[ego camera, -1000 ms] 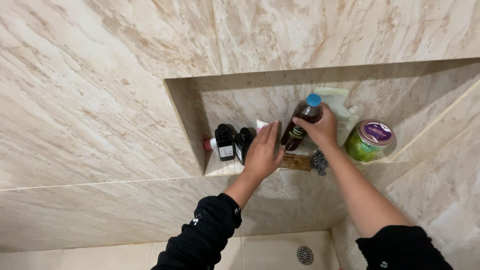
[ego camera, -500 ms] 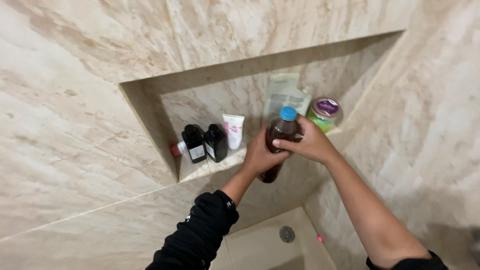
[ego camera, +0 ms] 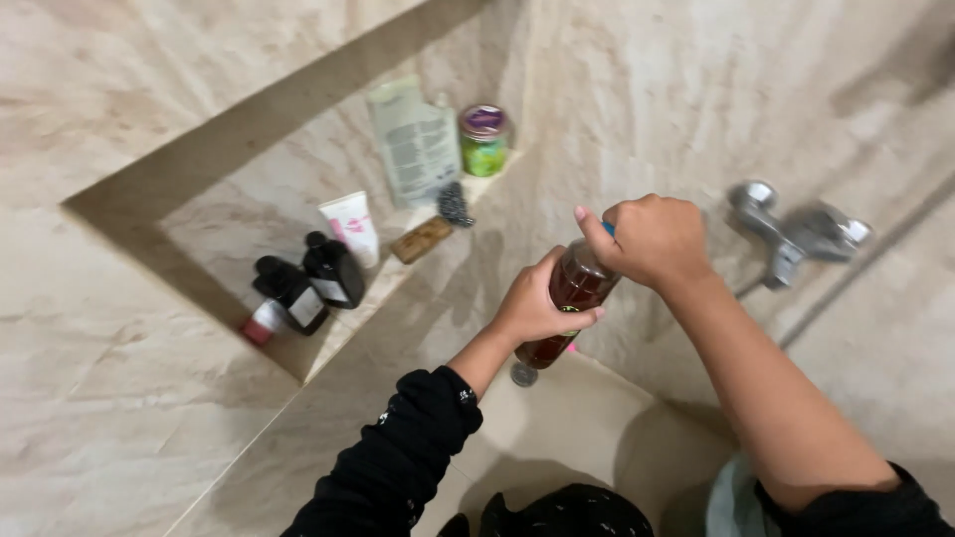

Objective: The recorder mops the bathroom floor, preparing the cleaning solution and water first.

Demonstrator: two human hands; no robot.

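Note:
I hold a brown bottle of dark liquid out in front of the marble wall. My left hand is wrapped round its body. My right hand covers the blue cap at the top, fingers closed on it. The bottle leans to the right and its lower end points down toward the shower floor.
A wall niche holds two black bottles, a small red-capped item, a white tube, a pale refill pouch, a green jar with purple lid, a brown bar and a metal scourer. A chrome tap juts out at right.
The bottle has come off the niche shelf and away to the right, now held in both hands. My view has swung right, bringing the tap in.

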